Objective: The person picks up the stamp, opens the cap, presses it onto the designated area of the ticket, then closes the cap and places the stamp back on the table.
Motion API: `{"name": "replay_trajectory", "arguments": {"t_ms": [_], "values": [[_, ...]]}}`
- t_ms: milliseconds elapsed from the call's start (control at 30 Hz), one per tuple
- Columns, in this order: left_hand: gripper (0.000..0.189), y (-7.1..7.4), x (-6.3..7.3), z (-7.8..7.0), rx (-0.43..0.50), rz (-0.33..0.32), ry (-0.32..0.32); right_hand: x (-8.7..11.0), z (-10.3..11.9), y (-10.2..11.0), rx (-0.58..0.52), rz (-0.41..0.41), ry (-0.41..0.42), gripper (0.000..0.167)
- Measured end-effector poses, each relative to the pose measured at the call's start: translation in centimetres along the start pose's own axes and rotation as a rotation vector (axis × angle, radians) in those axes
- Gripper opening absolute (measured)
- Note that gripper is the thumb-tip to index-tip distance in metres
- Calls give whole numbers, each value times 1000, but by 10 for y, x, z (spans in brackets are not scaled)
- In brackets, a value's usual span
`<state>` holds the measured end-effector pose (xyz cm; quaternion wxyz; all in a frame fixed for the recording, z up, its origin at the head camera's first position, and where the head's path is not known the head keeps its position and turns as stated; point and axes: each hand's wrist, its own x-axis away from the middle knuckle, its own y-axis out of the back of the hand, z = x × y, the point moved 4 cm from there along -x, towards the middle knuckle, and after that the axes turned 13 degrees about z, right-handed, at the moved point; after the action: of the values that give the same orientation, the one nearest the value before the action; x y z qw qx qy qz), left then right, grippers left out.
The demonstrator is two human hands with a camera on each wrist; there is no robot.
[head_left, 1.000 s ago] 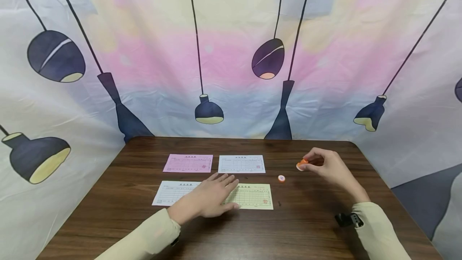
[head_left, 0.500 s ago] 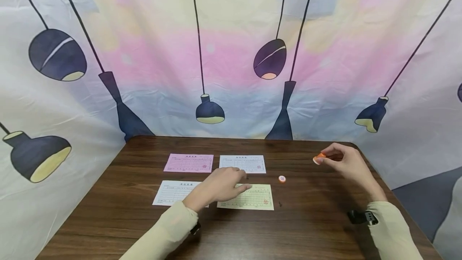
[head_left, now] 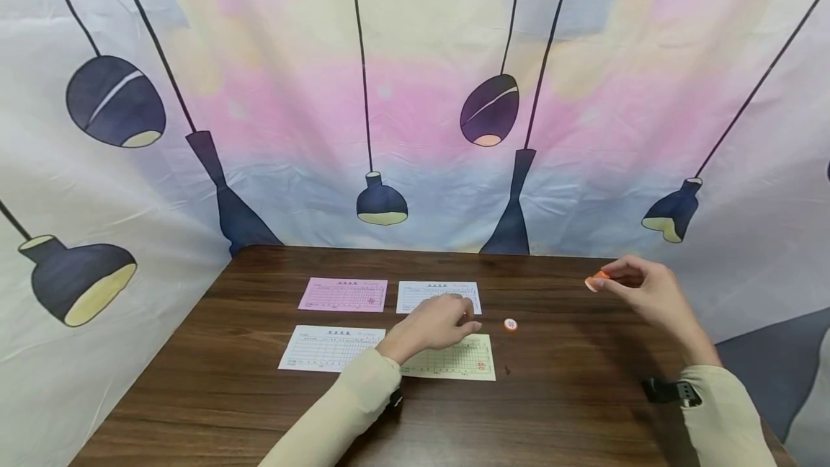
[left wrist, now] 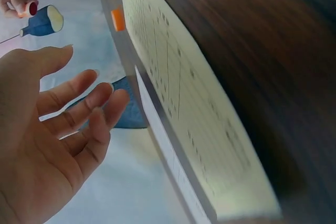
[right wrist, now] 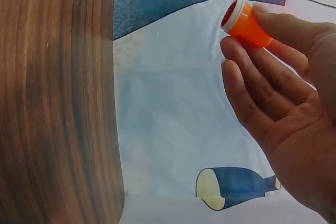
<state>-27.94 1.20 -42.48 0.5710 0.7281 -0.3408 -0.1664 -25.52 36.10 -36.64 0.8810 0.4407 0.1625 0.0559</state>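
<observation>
My right hand [head_left: 655,294] pinches a small orange stamp [right wrist: 251,27] between thumb and fingers, above the table's back right. Its white rim and red inked face show in the right wrist view. An orange and white round cap [head_left: 510,324] lies on the table to the right of the slips. My left hand [head_left: 433,323] hovers over the yellow slip [head_left: 454,362], its fingers loosely bent and holding nothing. Behind that hand lies a bluish-white slip [head_left: 415,294], partly covered from view. A red stamp print marks the yellow slip's lower right corner.
A pink slip [head_left: 344,295] and a white slip [head_left: 324,348] lie at the left on the brown wooden table [head_left: 214,380]. A cloth [head_left: 292,128] printed with hanging lamps stands behind the table's back edge. A small dark mark [head_left: 507,370] shows near the yellow slip.
My left hand has lifted from the slips and moved right, its fingers bending. My right hand has carried the orange stamp further right and slightly back.
</observation>
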Motion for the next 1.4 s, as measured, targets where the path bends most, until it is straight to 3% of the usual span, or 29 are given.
{"name": "replay_trajectory", "arguments": {"t_ms": [267,767,933,1167,1300,1400], "values": [[24,-8,-26,-15,-8,4,-49,2,1,2,-11,7,-21,18],[20,-17,-61,-38,-112,23,-49,2,-1,3,-39,4,-27,19],[15,-21,-67,-42,-131,23,-53,3,-1,3,-39,6,-39,21],[38,-28,-72,-47,-183,64,-27,4,0,3,-36,23,-55,22],[20,-31,-72,-48,-218,86,-49,2,2,5,-34,17,-51,21],[23,-31,-71,-49,-246,84,-78,1,4,6,-37,15,-46,21]]}}
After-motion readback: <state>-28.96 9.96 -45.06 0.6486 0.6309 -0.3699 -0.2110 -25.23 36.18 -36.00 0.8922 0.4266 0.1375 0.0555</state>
